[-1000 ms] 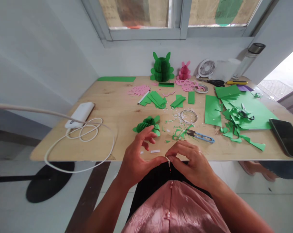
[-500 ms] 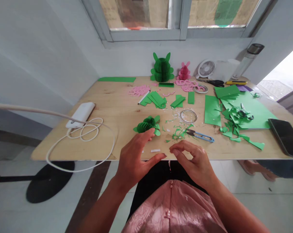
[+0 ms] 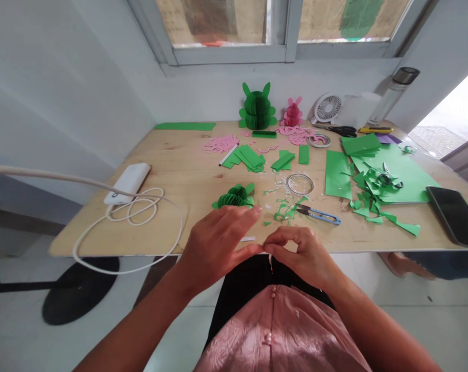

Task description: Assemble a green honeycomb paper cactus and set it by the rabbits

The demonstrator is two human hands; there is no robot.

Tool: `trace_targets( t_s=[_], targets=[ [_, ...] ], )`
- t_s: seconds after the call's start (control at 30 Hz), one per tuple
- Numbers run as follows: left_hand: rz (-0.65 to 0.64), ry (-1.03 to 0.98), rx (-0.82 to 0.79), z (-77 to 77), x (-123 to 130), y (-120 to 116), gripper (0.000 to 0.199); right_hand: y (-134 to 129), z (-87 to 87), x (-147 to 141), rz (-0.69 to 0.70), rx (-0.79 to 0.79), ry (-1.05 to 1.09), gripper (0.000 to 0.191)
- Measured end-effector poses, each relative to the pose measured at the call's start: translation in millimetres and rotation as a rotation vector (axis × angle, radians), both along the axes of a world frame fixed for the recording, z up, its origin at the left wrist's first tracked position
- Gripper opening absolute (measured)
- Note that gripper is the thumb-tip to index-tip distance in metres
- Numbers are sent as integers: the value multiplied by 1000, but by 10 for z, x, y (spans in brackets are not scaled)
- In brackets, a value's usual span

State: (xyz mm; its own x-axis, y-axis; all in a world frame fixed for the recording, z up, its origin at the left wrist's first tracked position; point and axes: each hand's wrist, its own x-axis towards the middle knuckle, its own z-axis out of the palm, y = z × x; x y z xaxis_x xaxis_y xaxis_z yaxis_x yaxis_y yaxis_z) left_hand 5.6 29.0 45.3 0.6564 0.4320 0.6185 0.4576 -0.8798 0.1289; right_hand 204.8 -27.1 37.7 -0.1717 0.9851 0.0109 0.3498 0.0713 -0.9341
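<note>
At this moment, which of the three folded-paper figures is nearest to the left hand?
The lying green figure, just beyond the left hand; the other green figure and the pink figure both stand farther back, by the wall.

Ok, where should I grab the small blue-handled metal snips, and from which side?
Probably by the blue handle, coming from the right: the snips lie flat, handle end pointing right, while the dark pointed blades face left among thin green paper scraps.
</note>
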Motion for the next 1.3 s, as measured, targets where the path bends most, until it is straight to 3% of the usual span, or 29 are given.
trace_targets(
  t_s=[0.2, 0.67, 0.9, 1.3],
  targets=[
    [-33, 110, 8, 80, -2, 47, 65, 53, -17, 3, 33, -53, -16, 13],
    [-43, 136, 5, 64, 11, 72, 71, 15, -61, -83, -61, 69, -115, 13],
    [-42, 157, 11, 42, -5, 101, 72, 15, -42, -39, 10, 51, -69, 16],
    [-83, 232, 102, 129, -5, 106, 59, 81, -54, -11, 73, -10, -34, 15]
  ],
)
